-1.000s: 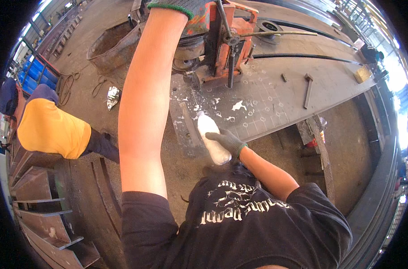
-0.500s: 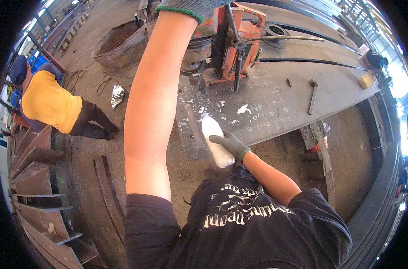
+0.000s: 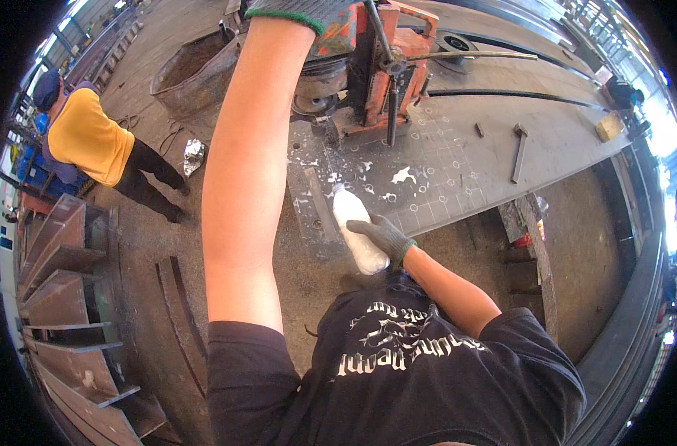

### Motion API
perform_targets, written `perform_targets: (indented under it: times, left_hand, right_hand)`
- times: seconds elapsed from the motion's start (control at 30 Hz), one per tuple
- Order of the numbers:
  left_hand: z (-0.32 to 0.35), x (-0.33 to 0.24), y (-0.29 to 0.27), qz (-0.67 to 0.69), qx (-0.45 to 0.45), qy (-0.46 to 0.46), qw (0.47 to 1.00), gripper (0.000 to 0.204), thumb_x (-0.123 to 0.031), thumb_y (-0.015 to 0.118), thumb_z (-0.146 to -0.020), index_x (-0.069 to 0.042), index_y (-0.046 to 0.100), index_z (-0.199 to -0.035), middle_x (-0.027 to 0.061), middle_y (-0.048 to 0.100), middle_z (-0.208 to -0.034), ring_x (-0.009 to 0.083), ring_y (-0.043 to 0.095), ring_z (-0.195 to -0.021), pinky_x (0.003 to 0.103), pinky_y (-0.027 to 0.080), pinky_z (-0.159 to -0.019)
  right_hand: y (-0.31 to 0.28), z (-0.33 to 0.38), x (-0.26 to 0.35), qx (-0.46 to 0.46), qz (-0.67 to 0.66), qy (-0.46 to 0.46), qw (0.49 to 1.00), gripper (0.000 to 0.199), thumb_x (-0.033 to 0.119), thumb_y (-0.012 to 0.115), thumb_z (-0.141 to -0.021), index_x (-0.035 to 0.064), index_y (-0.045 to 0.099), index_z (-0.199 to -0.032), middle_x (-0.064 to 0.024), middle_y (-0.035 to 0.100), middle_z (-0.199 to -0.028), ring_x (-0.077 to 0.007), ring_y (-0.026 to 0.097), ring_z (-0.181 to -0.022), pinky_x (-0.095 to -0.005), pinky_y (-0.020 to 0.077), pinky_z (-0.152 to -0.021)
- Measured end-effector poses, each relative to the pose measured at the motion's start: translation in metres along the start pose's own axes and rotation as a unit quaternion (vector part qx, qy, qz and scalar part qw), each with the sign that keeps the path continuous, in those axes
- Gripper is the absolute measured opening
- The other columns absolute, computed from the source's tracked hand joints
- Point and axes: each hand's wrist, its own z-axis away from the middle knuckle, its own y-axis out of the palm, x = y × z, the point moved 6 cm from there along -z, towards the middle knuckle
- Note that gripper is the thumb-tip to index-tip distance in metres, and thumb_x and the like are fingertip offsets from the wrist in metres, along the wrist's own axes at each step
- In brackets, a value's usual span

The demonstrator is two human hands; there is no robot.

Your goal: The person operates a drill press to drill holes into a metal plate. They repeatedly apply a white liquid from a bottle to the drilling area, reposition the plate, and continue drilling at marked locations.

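A clear plastic bottle of milky white liquid (image 3: 353, 223) tilts over the near edge of the steel plate (image 3: 427, 215), its neck toward the drill. Wrapped around its side is my right hand (image 3: 384, 236), in a grey glove with a green cuff. My left hand (image 3: 297, 9), gloved the same way, reaches up to the top of the orange drilling machine (image 3: 387, 82); its fingers are out of sight. Below the machine's motor, the drill bit (image 3: 329, 132) meets the plate. White splashes (image 3: 404, 175) and chalk-marked circles cover the plate around it.
A hammer (image 3: 519, 152) and a yellowish block (image 3: 610, 127) lie on the plate's right part. A rusty metal tub (image 3: 193, 74) and crumpled foil (image 3: 193, 156) are on the left. A person in a yellow top (image 3: 93, 137) bends near stacked steel beams (image 3: 63, 297).
The view has shifted slightly, and the person in yellow appears more upright. My right hand still grips the bottle over the plate's edge; my left arm stays raised at the machine.
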Motion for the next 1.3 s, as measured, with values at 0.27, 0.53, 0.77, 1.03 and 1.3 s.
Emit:
perform_targets:
  times: [0.27, 0.53, 0.77, 1.03, 1.3]
  left_hand:
    - [0.004, 0.005, -0.006, -0.004, -0.039, 0.018, 0.999, 0.061, -0.047, 0.068, -0.101, -0.013, 0.063, -0.051, 0.0014, 0.049, -0.041, 0.0131, 0.044, -0.036, 0.034, 0.040, -0.043]
    - [0.003, 0.005, -0.003, -0.033, -0.002, -0.033, 0.999, 0.063, -0.051, 0.067, -0.101, -0.014, 0.062, -0.049, 0.0010, 0.049, -0.042, 0.0136, 0.045, -0.037, 0.036, 0.040, -0.045]
    - [0.003, 0.006, 0.002, -0.031, -0.023, -0.002, 0.999, 0.065, -0.053, 0.065, -0.102, -0.015, 0.060, -0.049, -0.0001, 0.046, -0.041, 0.0127, 0.041, -0.036, 0.034, 0.038, -0.044]
    - [0.001, 0.008, 0.019, 0.000, -0.038, 0.029, 0.999, 0.073, -0.060, 0.061, -0.103, -0.017, 0.050, -0.045, -0.0053, 0.036, -0.040, 0.0100, 0.030, -0.035, 0.033, 0.028, -0.040]
    - [0.004, 0.018, 0.008, -0.034, -0.044, 0.018, 0.998, 0.080, -0.072, 0.052, -0.102, -0.017, 0.046, -0.044, -0.0052, 0.033, -0.039, 0.0095, 0.032, -0.035, 0.033, 0.028, -0.041]
  right_hand:
    - [0.004, 0.001, 0.004, 0.008, 0.026, -0.024, 0.999, 0.082, 0.050, 0.078, -0.089, -0.0090, 0.060, -0.142, -0.0267, 0.069, -0.135, -0.0327, 0.069, -0.122, -0.0424, 0.0543, -0.104]
    - [0.001, -0.003, -0.001, -0.010, 0.021, -0.030, 0.999, 0.061, 0.035, 0.076, -0.094, -0.0076, 0.063, -0.136, -0.0134, 0.073, -0.114, -0.0173, 0.071, -0.095, -0.0331, 0.0593, -0.081]
    - [0.001, -0.004, -0.007, -0.019, -0.003, -0.018, 1.000, 0.059, 0.034, 0.076, -0.094, -0.0072, 0.064, -0.134, -0.0130, 0.074, -0.112, -0.0172, 0.071, -0.093, -0.0330, 0.0592, -0.080]
    - [-0.007, 0.003, -0.001, -0.034, -0.009, -0.009, 0.999, 0.068, 0.036, 0.080, -0.092, -0.0053, 0.059, -0.142, -0.0158, 0.072, -0.125, -0.0208, 0.071, -0.106, -0.0346, 0.0579, -0.091]
    - [-0.007, 0.009, 0.027, -0.159, 0.185, -0.190, 0.951, 0.098, 0.045, 0.089, -0.080, 0.0043, 0.043, -0.156, -0.0257, 0.069, -0.135, -0.0407, 0.066, -0.128, -0.0471, 0.0523, -0.107]
